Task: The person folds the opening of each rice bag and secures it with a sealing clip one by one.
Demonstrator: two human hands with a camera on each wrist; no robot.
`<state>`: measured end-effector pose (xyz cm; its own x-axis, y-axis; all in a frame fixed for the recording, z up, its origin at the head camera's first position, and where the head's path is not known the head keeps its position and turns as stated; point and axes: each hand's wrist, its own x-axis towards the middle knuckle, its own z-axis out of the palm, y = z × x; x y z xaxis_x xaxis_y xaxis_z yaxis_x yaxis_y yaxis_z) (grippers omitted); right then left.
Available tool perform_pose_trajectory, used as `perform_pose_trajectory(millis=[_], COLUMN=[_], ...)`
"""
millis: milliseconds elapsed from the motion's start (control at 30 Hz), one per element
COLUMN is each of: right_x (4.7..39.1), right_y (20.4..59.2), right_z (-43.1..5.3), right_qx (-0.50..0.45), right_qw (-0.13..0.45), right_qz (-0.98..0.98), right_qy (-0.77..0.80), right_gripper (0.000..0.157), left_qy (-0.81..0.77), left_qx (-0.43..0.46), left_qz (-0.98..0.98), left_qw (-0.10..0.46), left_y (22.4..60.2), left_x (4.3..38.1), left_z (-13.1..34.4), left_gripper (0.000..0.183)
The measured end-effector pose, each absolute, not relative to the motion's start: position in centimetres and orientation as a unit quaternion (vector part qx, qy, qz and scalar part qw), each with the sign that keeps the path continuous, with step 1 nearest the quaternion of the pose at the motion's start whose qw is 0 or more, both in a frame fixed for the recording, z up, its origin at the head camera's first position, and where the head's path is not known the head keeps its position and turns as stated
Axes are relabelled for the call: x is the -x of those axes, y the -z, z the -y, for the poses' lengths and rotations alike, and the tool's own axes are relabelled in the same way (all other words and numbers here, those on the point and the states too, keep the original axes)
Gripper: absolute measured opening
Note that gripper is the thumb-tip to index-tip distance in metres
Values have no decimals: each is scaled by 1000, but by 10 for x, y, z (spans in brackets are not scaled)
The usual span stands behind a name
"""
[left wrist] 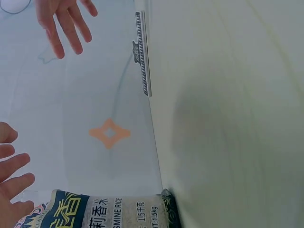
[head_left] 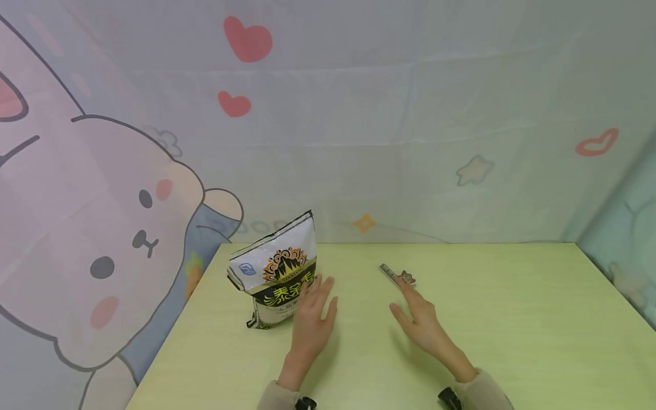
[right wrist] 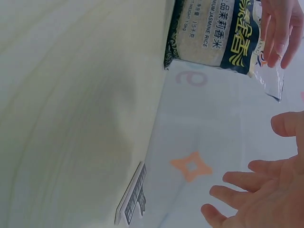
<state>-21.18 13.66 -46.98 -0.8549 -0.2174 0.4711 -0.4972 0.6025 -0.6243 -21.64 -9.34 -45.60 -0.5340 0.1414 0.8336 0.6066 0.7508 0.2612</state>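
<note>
Rice bag (head_left: 285,270) stands just beyond and left of the left hand (head_left: 311,319), ruler (head_left: 390,274) just ahead of the right hand (head_left: 421,323), both hovering empty, fingers extended, seemingly mid-reach, the next move calling for curled fingers

A bag (head_left: 279,273) stands on a pale counter (head_left: 528,324), a person's left grip (head_left: 311,323) before its right side, fingers extended. Right of the bag lies a ruler (head_left: 389,273), the right grip (head_left: 424,324) at its near end; behind the bag hangs a heart-patterned backdrop (head_left: 410,114).
</note>
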Motion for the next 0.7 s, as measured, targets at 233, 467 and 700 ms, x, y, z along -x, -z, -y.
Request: perform_pose_trajectory(millis=[233,467,700], right_x=[212,212,209], right_y=[467,462,459], right_z=[-131,-125,-118], right_qx=[-228,-241,-247], right_qw=[172,195,177], right_qz=[865,850,842], right_qy=[-413,-425,-446], right_gripper=[53,48,45], left_qy=[297,297,288], left_qx=[241,247,252], left_qz=[798,769,736], left_qw=[466,510,558], left_y=[455,447,438], left_x=[215,213,207], left_z=[105,122,137], left_gripper=[28,26,22])
